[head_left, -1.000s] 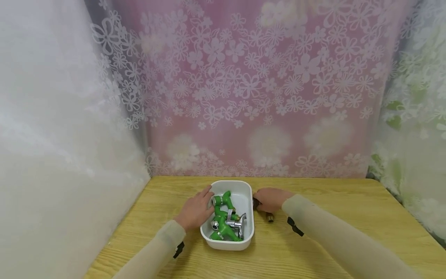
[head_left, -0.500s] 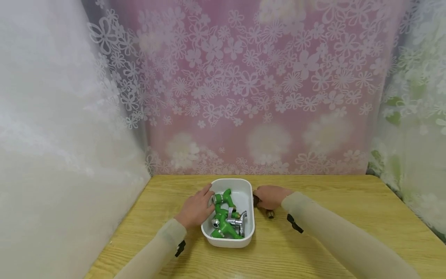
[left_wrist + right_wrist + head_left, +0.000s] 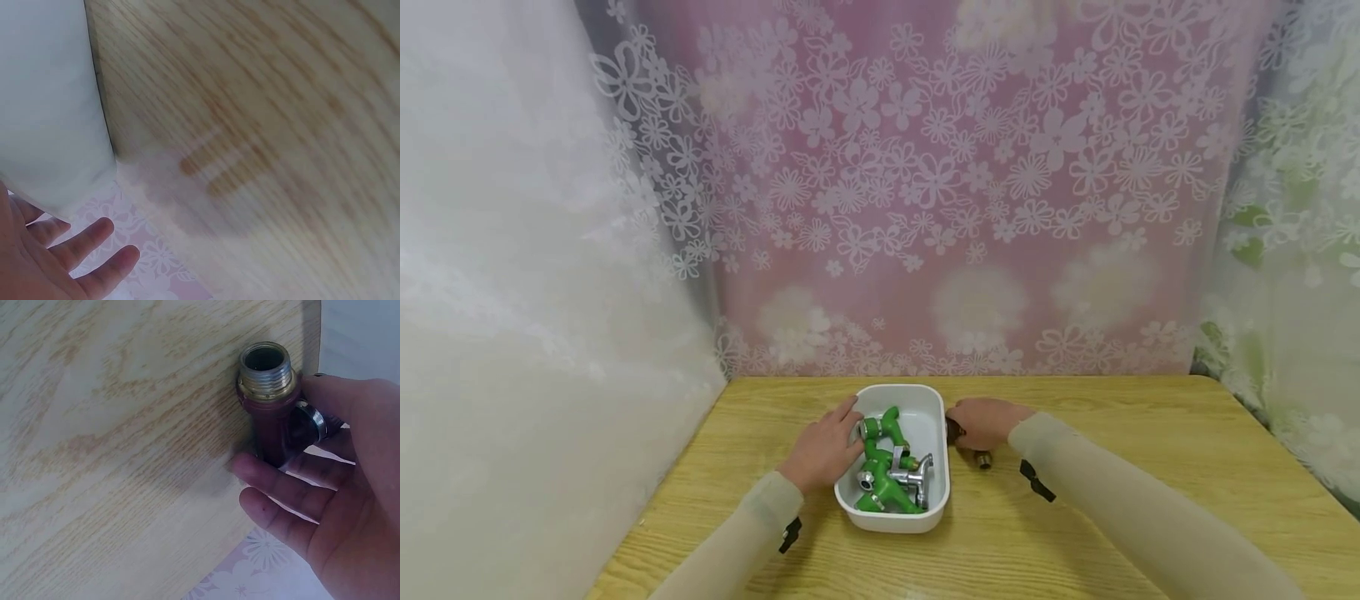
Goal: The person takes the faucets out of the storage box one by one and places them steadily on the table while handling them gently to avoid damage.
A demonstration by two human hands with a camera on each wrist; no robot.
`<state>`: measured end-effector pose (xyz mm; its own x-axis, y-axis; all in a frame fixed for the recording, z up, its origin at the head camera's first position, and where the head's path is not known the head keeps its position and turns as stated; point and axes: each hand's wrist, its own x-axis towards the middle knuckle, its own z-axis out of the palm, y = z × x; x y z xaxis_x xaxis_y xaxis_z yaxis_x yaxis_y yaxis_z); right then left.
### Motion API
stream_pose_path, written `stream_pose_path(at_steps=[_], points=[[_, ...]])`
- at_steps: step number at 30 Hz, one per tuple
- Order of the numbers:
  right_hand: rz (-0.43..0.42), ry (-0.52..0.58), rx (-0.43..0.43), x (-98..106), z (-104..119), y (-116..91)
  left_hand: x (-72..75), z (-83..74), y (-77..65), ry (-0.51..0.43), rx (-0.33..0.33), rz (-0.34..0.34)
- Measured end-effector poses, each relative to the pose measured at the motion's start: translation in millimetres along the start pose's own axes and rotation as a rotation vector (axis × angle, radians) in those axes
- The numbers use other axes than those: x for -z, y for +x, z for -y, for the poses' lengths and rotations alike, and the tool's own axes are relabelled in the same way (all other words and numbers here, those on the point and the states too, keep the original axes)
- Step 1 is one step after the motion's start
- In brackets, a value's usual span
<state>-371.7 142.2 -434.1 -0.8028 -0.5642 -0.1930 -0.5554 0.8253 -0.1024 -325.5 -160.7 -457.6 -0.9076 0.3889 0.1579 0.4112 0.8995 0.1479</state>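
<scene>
A white tub [image 3: 904,523] stands in the middle of the table, holding green taps [image 3: 880,483] and a chrome tap [image 3: 913,477] with a lever. My left hand [image 3: 820,450] rests on its left rim, thumb reaching over the edge. In the left wrist view the fingers [image 3: 84,244] are spread and nearly straight, some partly hidden behind the tub's wall. Just outside the right wall, my right hand [image 3: 988,423] grips a dark red tap [image 3: 275,425] between thumb and fingers. The tap's threaded brass end [image 3: 265,365] points away from the palm; its other end is partly covered by the hand.
The wood-grain table [image 3: 1090,475] runs back to a pink floral curtain [image 3: 955,250]. White sheeting [image 3: 535,292] hangs on the left, and a green-patterned curtain [image 3: 1292,275] closes the right side. Black straps [image 3: 1037,482] sit at the wrists.
The head view has shifted slightly. Both hands keep their places at the tub and the dark red tap; the tap's threaded end shows slightly nearer the right hand.
</scene>
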Motion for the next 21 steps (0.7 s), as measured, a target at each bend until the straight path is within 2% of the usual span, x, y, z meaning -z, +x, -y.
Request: stream_pose_path(at_steps=[8,15,21], points=[[0.003,-0.028,0.015,5.6,-5.2,-2.6,1.3,-1.6,-1.2,-0.008,0.009,0.006],[0.031,-0.038,0.036,28.9,1.9,-18.0,-0.4,-1.0,1.4,-0.008,-0.001,-0.001],[0.027,-0.059,0.070,46.7,12.5,-20.9,-1.7,1.4,1.7,-0.008,0.008,0.003]])
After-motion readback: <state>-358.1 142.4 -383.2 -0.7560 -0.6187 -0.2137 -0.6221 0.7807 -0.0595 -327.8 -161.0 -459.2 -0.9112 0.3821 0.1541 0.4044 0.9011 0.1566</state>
